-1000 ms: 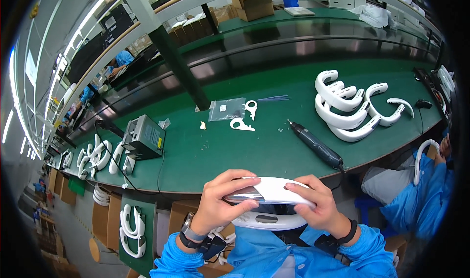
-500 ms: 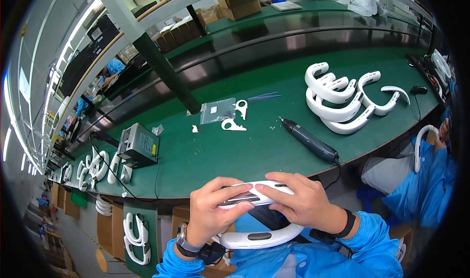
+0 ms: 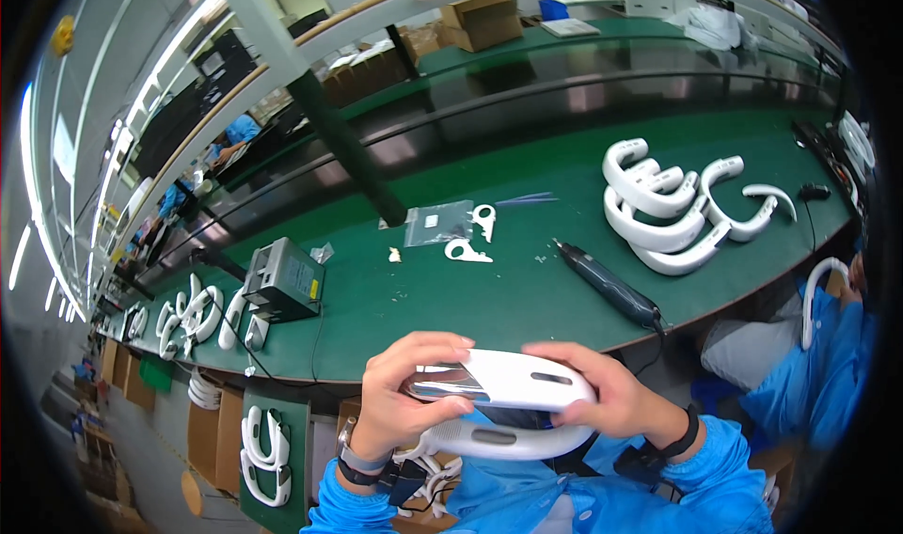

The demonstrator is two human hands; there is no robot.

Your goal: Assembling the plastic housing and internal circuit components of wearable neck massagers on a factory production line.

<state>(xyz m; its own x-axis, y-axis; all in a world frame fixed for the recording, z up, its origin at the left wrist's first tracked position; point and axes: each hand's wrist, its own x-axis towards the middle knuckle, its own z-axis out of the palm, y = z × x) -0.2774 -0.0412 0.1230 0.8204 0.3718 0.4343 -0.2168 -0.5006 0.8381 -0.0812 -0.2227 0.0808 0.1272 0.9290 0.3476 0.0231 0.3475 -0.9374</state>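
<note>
A white U-shaped neck fan [image 3: 527, 376] is held in front of my body, over the near edge of the bench. My left hand [image 3: 388, 398] grips its left part, thumb below and fingers above a shiny silver panel [image 3: 450, 384]. Round the curved right end, my right hand [image 3: 628, 393] has its fingers on top and its thumb at the lower side. The upper arm's white face shows a dark oval slot, and the lower arm with a grey slot hangs beneath it. Beyond my right hand lies a dark electric screwdriver [image 3: 609, 285] on the bench.
More white neck fans [image 3: 658, 214] are piled at the right. A plastic bag [image 3: 440, 224], white ring-ended parts [image 3: 467, 250] and tweezers [image 3: 527, 198] lie mid-bench. At left stands a grey power box [image 3: 282, 280] with cables. A co-worker [image 3: 809, 365] in blue sits at right.
The neck fan has turned in my hands, showing more of its white face and silver panel. My right fingers have shifted from its top to its right end. The view has also moved slightly.
</note>
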